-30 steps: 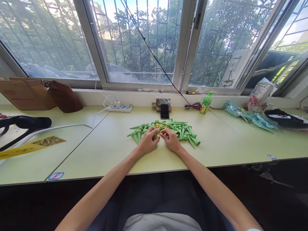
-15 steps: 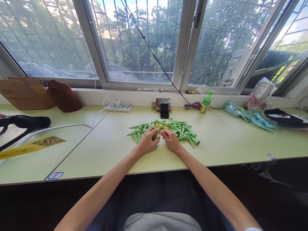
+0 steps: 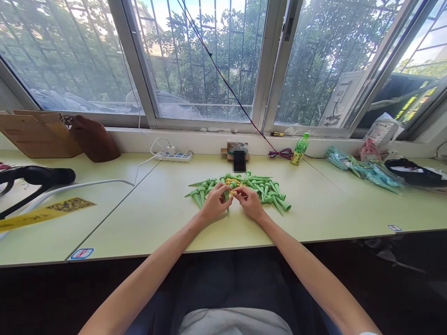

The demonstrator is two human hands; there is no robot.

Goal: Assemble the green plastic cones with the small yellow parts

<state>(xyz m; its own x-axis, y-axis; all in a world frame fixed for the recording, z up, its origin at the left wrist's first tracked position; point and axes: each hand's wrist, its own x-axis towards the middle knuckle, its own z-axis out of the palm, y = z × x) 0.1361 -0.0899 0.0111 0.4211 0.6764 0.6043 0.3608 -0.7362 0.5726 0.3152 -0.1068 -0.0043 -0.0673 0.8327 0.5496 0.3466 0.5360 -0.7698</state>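
Note:
My left hand (image 3: 214, 204) is closed around a green cone-shaped spike (image 3: 226, 196), whose narrow tip points down below the fingers. Close beside it, my right hand (image 3: 250, 203) pinches a small yellow piece (image 3: 232, 193) at the top of the held spike. Whether the piece is attached to the spike I cannot tell. Many similar green spikes (image 3: 275, 188) lie in a loose pile behind and to both sides of my hands. Among them is a heap of small yellow pieces (image 3: 230, 182), partly hidden by spikes and fingers.
Behind the pile stand a small cardboard box (image 3: 230, 150) and a green-capped drink bottle (image 3: 299, 150). A power strip (image 3: 174, 156) and white cable lie to the left. Bagged bluish items (image 3: 370, 173) are at right. The table's front edge (image 3: 223, 250) runs beneath my forearms.
Both hands stay together at the same spot, with only small finger movement around the spike and yellow piece. The whole view has shifted very slightly.

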